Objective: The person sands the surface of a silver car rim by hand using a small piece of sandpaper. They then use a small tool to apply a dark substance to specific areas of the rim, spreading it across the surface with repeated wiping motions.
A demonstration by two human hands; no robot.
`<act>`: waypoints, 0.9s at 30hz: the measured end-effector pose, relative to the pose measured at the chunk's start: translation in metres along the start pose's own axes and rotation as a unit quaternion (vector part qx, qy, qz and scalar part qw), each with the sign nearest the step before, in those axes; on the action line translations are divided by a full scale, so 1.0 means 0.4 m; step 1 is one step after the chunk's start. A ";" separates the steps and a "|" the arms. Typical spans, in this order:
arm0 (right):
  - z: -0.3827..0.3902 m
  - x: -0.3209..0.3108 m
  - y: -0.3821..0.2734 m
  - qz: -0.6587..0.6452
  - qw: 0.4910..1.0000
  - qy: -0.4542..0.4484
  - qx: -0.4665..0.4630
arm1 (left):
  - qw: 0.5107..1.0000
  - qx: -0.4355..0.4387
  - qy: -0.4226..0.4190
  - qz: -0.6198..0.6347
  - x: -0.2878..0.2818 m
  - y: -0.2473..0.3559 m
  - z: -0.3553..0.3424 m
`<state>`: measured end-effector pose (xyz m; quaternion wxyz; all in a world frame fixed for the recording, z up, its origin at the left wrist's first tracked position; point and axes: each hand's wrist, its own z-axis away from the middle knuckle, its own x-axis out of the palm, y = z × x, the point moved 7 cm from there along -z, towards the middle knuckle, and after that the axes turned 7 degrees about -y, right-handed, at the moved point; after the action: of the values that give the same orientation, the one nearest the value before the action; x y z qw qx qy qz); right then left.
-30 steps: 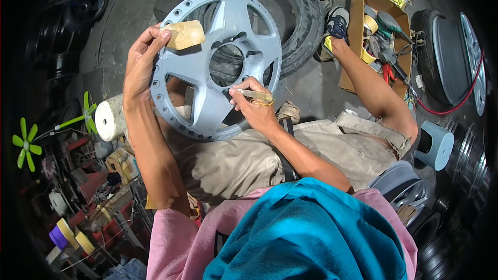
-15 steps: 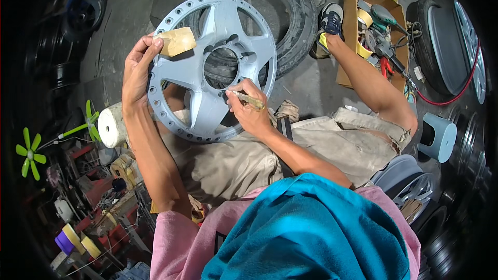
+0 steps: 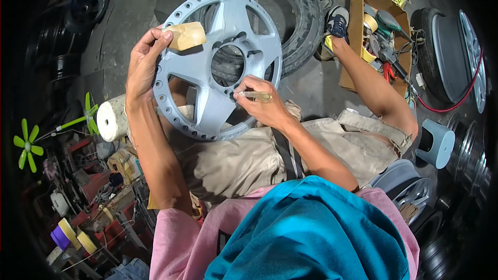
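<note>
A grey spoked wheel centre [image 3: 222, 109] with a holed outer ring and a round middle opening rests over my lap. My left hand [image 3: 148, 57] grips its upper left edge, thumb pressing a flat, rectangular, pale yellow piece [image 3: 188, 35] against the face. My right hand [image 3: 265, 105] is closed on a slim tool [image 3: 262, 96] with a translucent yellowish handle, held at a small hole just below the middle opening. The tool's tip is hidden by my fingers.
A tyre [image 3: 303, 41] lies beyond the wheel. A cardboard box [image 3: 351, 72] of tools and tape rolls is by my right foot. More wheels [image 3: 450, 62] and a grey-blue stool [image 3: 443, 145] are at the right; a white roll [image 3: 111, 119] and green fans [image 3: 27, 146] are left.
My right hand has shifted slightly right around the lower edge of the middle opening. The wheel and my left hand have moved slightly right since half a second ago.
</note>
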<state>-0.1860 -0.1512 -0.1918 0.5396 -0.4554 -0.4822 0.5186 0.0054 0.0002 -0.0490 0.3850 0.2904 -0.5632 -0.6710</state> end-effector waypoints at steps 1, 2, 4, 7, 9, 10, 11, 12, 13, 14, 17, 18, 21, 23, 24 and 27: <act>-0.004 -0.008 -0.013 0.076 0.994 0.024 -0.074 | 1.000 0.004 -0.010 0.005 0.005 0.002 0.000; -0.003 -0.010 -0.042 0.152 0.976 0.047 -0.148 | 1.000 0.005 -0.010 0.005 0.003 0.002 0.000; 0.015 -0.009 -0.057 0.164 0.969 0.062 -0.172 | 1.000 0.006 -0.007 -0.009 0.002 0.002 -0.001; 0.035 -0.050 -0.093 0.143 0.956 0.136 -0.215 | 1.000 0.011 -0.008 -0.007 0.011 0.006 -0.001; 0.059 -0.093 -0.117 0.110 0.947 0.191 -0.235 | 1.000 0.007 -0.012 -0.001 0.004 0.004 0.000; 0.065 -0.115 -0.110 0.107 0.958 0.194 -0.179 | 1.000 0.002 -0.017 0.002 0.001 0.003 0.001; 0.070 -0.138 -0.098 0.105 0.966 0.200 -0.123 | 1.000 0.004 -0.017 0.004 0.003 0.004 0.000; 0.076 -0.151 -0.063 0.083 0.971 0.205 -0.085 | 1.000 0.010 -0.009 0.001 0.004 0.005 0.001; 0.086 -0.156 -0.052 0.085 0.971 0.205 -0.087 | 1.000 0.015 -0.001 -0.002 0.005 0.007 0.003; 0.094 -0.162 -0.027 0.089 0.974 0.203 -0.039 | 1.000 0.016 -0.002 0.000 0.018 0.010 0.003; 0.095 -0.157 0.024 0.072 0.979 0.192 0.011 | 0.999 0.027 0.001 -0.025 0.042 0.032 0.000; 0.089 -0.145 0.013 0.049 0.981 0.188 0.008 | 0.999 0.033 -0.007 -0.035 0.043 0.036 -0.002; 0.072 -0.130 0.012 0.053 0.983 0.175 -0.002 | 0.998 0.037 -0.016 -0.048 0.062 0.051 -0.001; 0.059 -0.128 0.017 0.079 0.983 0.164 -0.009 | 0.998 0.036 -0.016 -0.053 0.072 0.056 0.000; 0.055 -0.129 0.011 0.100 0.980 0.170 -0.028 | 0.998 0.035 -0.015 -0.050 0.074 0.056 0.000; 0.057 -0.127 0.012 0.127 0.974 0.175 -0.067 | 0.998 0.036 -0.016 -0.051 0.069 0.053 -0.003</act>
<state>-0.2091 -0.2019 -0.1962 0.5140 -0.6316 -0.3520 0.4615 -0.0046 -0.0252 -0.0274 0.3306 0.3213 -0.5775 -0.6738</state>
